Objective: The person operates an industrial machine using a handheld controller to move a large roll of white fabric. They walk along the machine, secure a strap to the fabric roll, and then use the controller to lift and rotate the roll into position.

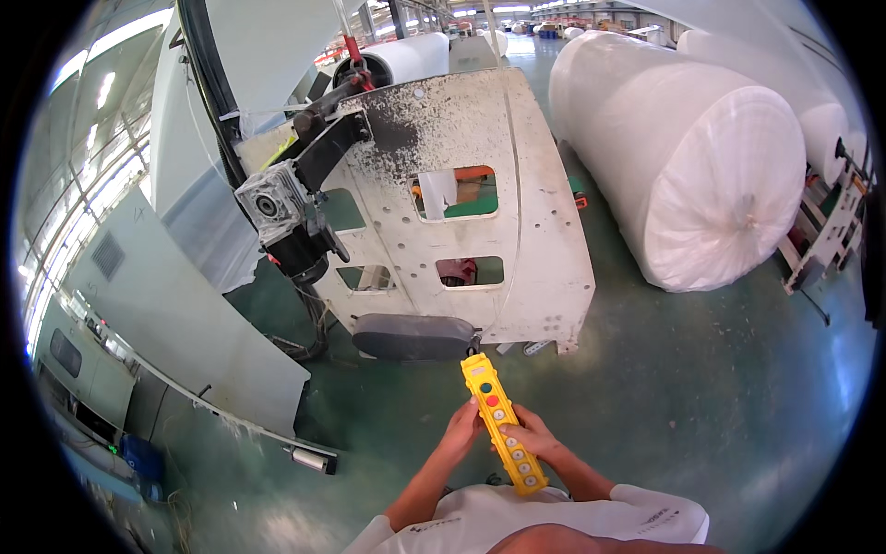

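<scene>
A: Biggest first, what am I getting on the feed?

B: I see green floor (646,397) under everything, then a huge white wrapped roll (683,157) lying at the right. Facing the wearer is a pale machine frame (549,240) with cut-out windows and worn paint near its top.

A: And at the left?

B: A grey-green cabinet panel (185,314). Below, I have the wearer's white shirt (480,517). Smaller again, a silver-and-black motor unit (269,198) sits at the frame's upper left, and a dark rounded cover (411,337) along its lower edge.

A: Where's the thing being handled?

B: It's a yellow control pendant (506,437), low and central in my view, just in front of the shirt, slanted with its far end leaning left.

A: How far open are the hands?

B: Neither is spread; both grip the pendant. The left hand (464,425) curls against its left edge, some fingers hidden from me. The right hand (540,438) bends around the other edge, thumb over the button face. I can't tell whether it's pressing.

A: And the smallest bits?

B: One row of buttons: a green button (486,388), a red button (492,401), then white ones toward the wearer.
</scene>
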A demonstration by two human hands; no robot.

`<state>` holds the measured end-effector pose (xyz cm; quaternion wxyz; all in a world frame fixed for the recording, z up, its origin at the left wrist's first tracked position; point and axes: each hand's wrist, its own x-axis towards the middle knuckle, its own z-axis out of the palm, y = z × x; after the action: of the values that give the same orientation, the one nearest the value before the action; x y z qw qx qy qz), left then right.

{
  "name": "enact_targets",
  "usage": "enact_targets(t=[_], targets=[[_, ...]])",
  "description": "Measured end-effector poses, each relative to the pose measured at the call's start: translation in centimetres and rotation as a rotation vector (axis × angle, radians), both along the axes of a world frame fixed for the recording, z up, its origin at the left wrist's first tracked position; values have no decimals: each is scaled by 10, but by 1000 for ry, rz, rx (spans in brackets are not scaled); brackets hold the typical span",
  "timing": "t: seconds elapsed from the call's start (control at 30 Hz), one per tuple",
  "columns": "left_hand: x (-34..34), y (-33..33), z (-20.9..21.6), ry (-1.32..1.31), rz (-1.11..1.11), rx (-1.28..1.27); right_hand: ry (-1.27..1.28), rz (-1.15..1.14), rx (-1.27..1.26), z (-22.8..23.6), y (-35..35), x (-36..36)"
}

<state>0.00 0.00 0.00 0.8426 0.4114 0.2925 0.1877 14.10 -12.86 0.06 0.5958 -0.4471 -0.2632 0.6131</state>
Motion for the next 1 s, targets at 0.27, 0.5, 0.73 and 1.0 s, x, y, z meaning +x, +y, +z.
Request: enact_targets(t=[0.27, 0.5, 0.73, 1.0], targets=[[91, -30, -30, 81, 161, -24, -191, 111, -62, -13, -30, 75], [105, 9, -63, 223, 350, 209, -807, 72, -66, -50, 20, 152], [93, 73, -109, 285, 75, 578, -961, -516, 193, 25, 159, 298], [108, 131, -221, 505, 67, 531, -1240, -682, 211, 96, 356, 449]])
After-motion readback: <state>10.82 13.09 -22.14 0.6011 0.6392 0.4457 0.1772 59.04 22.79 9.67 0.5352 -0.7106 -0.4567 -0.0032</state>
